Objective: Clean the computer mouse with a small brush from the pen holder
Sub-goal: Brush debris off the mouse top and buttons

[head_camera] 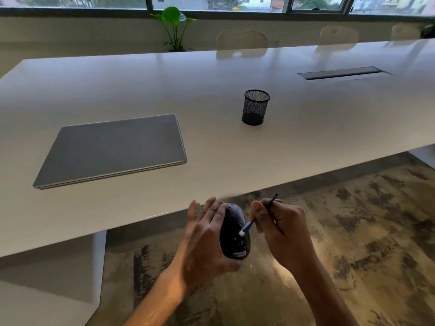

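Observation:
My left hand (204, 236) holds a black computer mouse (234, 234) in the air, just off the table's near edge and above the floor. Pale specks dot the mouse's back. My right hand (281, 228) pinches a thin blue brush (249, 225) with a white tip. That tip touches the mouse's top surface near its middle. The brush's dark handle end sticks up past my right fingers. A black mesh pen holder (256, 107) stands upright on the white table (306, 128), far beyond both hands, and looks empty.
A closed grey laptop (113, 149) lies on the table to the left. A cable slot (343, 72) is set into the far right of the table. Pale chairs (242, 40) and a green plant (174, 24) stand behind it. Mottled floor (353, 231) lies below my hands.

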